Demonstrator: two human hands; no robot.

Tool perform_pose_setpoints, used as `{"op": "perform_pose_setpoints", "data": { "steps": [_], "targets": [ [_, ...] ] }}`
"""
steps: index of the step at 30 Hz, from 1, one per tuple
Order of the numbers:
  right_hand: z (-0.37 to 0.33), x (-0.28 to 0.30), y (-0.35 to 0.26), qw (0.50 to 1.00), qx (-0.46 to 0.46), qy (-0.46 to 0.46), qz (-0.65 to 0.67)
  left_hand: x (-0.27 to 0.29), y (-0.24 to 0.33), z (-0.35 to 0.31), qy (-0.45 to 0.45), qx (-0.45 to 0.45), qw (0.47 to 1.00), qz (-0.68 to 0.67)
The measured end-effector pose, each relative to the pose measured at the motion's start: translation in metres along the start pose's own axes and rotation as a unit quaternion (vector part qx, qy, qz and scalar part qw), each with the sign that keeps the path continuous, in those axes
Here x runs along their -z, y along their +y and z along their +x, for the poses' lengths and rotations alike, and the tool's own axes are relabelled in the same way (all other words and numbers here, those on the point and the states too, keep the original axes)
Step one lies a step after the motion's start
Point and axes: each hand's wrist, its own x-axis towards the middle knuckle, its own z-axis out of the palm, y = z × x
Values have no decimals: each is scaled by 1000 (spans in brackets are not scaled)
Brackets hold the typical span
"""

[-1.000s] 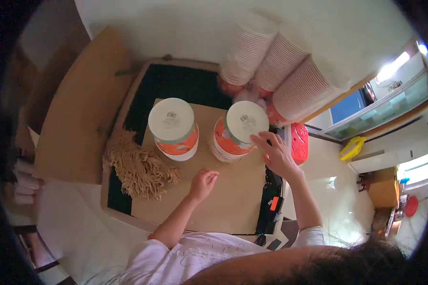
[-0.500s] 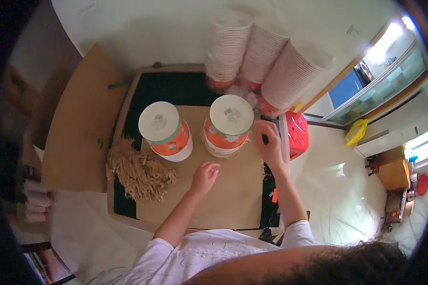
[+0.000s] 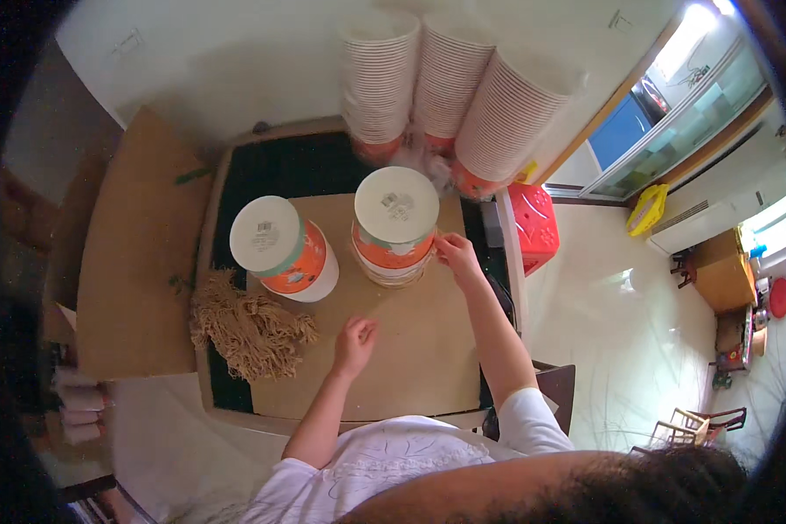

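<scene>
Two upside-down paper tubs stand on a brown board (image 3: 393, 349). Each has a pale base on top and an orange and green band. Tan strands circle the lower part of the right tub (image 3: 396, 206). At its right side, my right hand (image 3: 457, 257) is closed in a pinch, with what lies between the fingertips too small to make out. My left hand (image 3: 355, 348) hovers over the board in front of the tubs, fingers curled together, their contents hidden. The left tub (image 3: 267, 234) stands untouched beside a heap of tan twine (image 3: 246, 325).
Tall stacks of white tubs (image 3: 517, 113) rise at the table's back right. A large cardboard sheet (image 3: 140, 262) stands along the left side. A red plastic stool (image 3: 533, 220) is beyond the right edge, with a dark chair (image 3: 557, 393) near my right elbow.
My right hand has come in from the table's right edge to the side of the right tub. My left hand stays in front of the tubs. The whole view has shifted slightly.
</scene>
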Motion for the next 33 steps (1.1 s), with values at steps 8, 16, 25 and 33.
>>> {"op": "perform_pose_setpoints", "data": {
  "steps": [8, 16, 25, 33],
  "targets": [
    [14, 15, 23, 952, 146, 100, -250, 19, -35, -10, 48, 51, 997, -39],
    [-90, -83, 8, 945, 98, -183, -252, 137, -95, 19, 318, 112, 935, -110],
    [-26, -192, 53, 975, -32, -126, 179, 167, -75, 82, 312, 188, 902, -234],
    [-27, -201, 43, 983, -95, -120, 97, 186, -101, 80, 229, 253, 875, -342]
  ]
}}
